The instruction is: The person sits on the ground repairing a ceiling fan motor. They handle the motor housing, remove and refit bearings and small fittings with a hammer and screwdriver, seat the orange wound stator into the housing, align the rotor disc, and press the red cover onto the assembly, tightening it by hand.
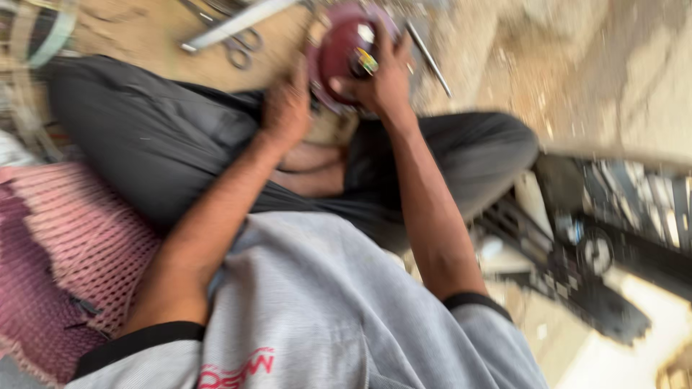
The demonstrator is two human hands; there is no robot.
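The picture is blurred by motion. A round dark red part [344, 52], shaped like a motor housing, rests near my crossed legs in dark trousers. My right hand [386, 75] grips its right edge, fingers curled over the rim. My left hand [286, 108] holds its lower left side, just above my bare foot. A small coloured piece shows on the part beside my right fingers.
Scissors [241, 45] and a long white strip [238, 23] lie on the sandy ground behind. A thin metal rod [429, 59] lies to the right. A pink mesh mat [65, 245] is on the left, and a black metal frame [605, 245] stands at right.
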